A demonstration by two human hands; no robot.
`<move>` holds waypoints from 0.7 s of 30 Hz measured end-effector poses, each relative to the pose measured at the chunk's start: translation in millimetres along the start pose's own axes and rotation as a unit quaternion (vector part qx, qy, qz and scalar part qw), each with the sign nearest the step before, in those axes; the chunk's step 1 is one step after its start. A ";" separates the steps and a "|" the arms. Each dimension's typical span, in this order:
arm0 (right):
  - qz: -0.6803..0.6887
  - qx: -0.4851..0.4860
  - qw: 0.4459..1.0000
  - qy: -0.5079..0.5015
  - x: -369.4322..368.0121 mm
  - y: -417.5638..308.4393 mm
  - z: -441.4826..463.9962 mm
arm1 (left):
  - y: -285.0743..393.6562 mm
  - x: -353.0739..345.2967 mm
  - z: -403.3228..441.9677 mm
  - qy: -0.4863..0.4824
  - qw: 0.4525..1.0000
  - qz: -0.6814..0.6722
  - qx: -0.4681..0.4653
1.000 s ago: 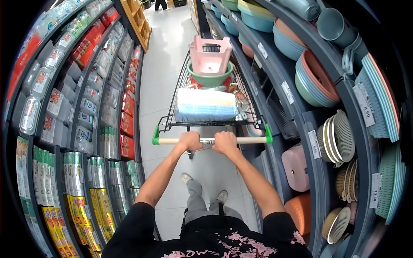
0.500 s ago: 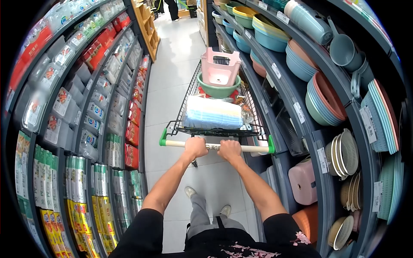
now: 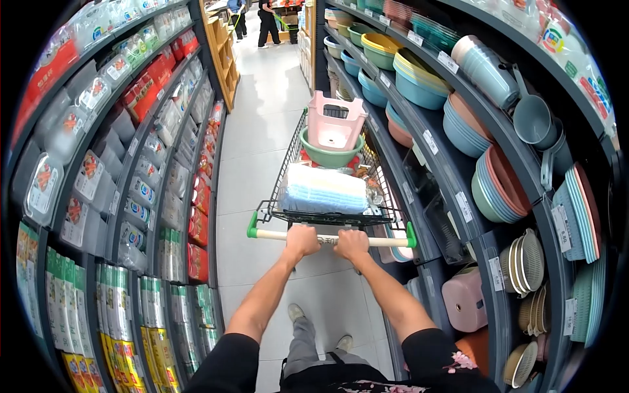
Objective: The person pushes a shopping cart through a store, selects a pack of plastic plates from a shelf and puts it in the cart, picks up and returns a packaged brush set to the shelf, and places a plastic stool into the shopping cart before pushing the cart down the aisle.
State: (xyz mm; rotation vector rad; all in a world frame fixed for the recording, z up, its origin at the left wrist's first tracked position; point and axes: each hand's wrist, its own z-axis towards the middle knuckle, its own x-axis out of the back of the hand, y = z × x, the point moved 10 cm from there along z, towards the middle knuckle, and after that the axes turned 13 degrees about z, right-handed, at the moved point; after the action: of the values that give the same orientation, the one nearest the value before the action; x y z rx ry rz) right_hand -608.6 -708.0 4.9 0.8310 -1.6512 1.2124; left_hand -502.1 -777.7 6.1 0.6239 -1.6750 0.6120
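Observation:
Both of my hands are wrapped around the cream handlebar of a shopping cart [image 3: 268,234]. My left hand [image 3: 303,240] grips left of the bar's middle, and my right hand [image 3: 351,243] grips a little right of it. In the black wire basket, a stack of white and light blue folded cloth-like packs [image 3: 326,190] lies nearest to me. Behind it a green basin [image 3: 331,156] holds an upturned pink plastic stool [image 3: 335,124]. Some red and clear packages beside them are partly hidden.
Shelves of clear plastic containers [image 3: 44,187] and boxed rolls [image 3: 62,301] line the left. On the right stand stacked basins [image 3: 419,85], colanders [image 3: 524,262] and dippers [image 3: 534,121], close to the cart's side. A tiled floor [image 3: 252,164] runs ahead to people [image 3: 267,23] at the far end.
The view has tilted up slightly, so more of the two people at the aisle's far end shows. My hands keep their grip on the handlebar.

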 end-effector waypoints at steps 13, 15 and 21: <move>-0.042 0.016 0.998 0.031 7.1 -18.3 59.4 | -43.9 8.6 41.3 0.019 0.997 -0.074 -0.019; -0.044 0.012 0.999 0.025 6.1 -19.3 69.9 | -48.5 7.4 48.4 0.028 0.996 -0.076 -0.024; -0.043 0.028 0.998 0.046 2.6 -21.7 109.3 | -71.5 7.9 77.3 0.022 0.996 -0.079 -0.025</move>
State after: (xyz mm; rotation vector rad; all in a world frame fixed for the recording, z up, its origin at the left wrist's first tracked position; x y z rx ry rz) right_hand -619.8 -818.8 2.2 0.8593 -1.4984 1.2244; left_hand -508.2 -883.1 4.9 0.6941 -1.5772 0.4662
